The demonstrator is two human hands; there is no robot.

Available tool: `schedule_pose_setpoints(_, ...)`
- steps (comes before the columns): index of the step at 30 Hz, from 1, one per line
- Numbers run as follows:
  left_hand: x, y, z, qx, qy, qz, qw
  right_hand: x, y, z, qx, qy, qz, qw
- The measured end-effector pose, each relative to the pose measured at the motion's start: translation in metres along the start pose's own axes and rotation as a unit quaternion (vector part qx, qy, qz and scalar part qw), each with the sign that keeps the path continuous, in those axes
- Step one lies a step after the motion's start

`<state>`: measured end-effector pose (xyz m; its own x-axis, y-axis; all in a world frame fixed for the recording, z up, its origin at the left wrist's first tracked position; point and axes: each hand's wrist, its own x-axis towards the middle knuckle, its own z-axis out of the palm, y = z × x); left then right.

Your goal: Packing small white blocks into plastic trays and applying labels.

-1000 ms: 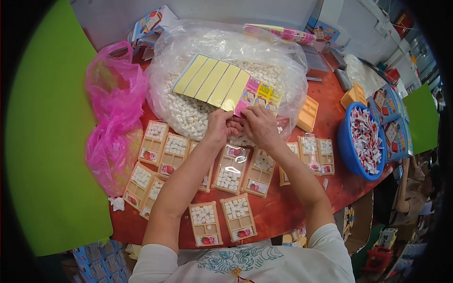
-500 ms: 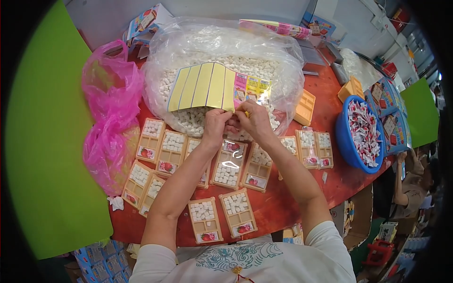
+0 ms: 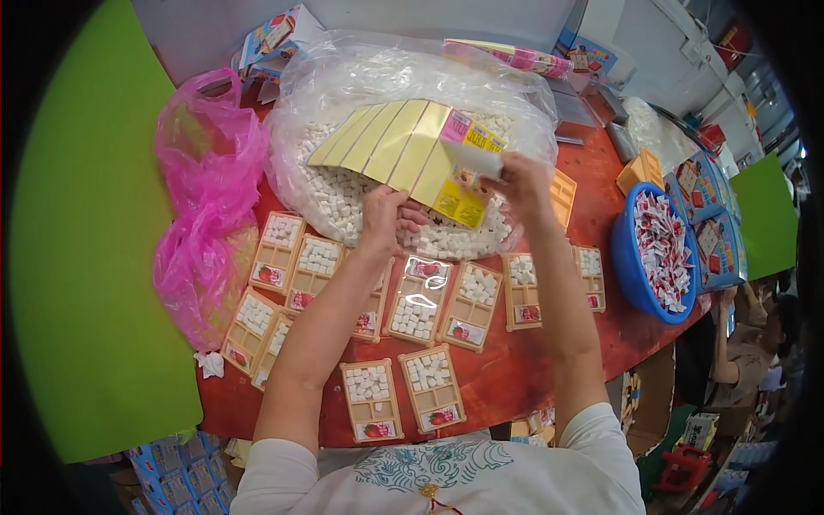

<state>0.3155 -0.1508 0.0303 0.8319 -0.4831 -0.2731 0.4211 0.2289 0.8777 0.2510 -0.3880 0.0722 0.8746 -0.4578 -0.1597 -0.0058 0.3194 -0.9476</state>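
Left grip (image 3: 386,219) holds yellow sheet (image 3: 390,142), long axis left-to-right.

A glossy red table (image 3: 506,378) stands before a pale gray wall (image 3: 429,17), a bright green panel (image 3: 94,257) at left.

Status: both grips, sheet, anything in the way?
Left grip holding yellow sheet by near edge. Right grip pinching pale strip. Sheet over white pieces in clear bag. Trays crowd the near side.
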Motion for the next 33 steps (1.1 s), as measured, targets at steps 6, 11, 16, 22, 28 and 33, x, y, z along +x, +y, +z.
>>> schedule_pose_setpoints(6,0.026,-0.006,-0.011,-0.042,0.046,0.002,0.998,0.003,-0.070,-0.087,0.239,-0.005,-0.076,0.968)
schedule_pose_setpoints(11,0.032,0.010,-0.003,-0.026,0.073,0.008,0.997,-0.058,-0.109,-0.114,0.119,-0.052,-0.197,0.972)
schedule_pose_setpoints(16,-0.026,0.018,-0.003,0.243,0.176,0.203,0.932,-0.162,-0.090,-0.080,0.041,-0.065,-0.191,0.979)
schedule_pose_setpoints(22,-0.206,-0.005,0.011,0.488,-0.008,0.486,0.725,-0.263,-0.026,0.022,-0.041,-0.088,-0.151,0.984)
schedule_pose_setpoints(28,-0.276,-0.025,-0.002,0.398,-0.056,0.390,0.828,-0.309,0.003,0.090,-0.107,-0.208,-0.119,0.965)
schedule_pose_setpoints(33,-0.301,-0.029,-0.024,-0.062,0.002,0.210,0.976,-0.324,0.006,0.107,-0.137,-0.261,-0.130,0.947)
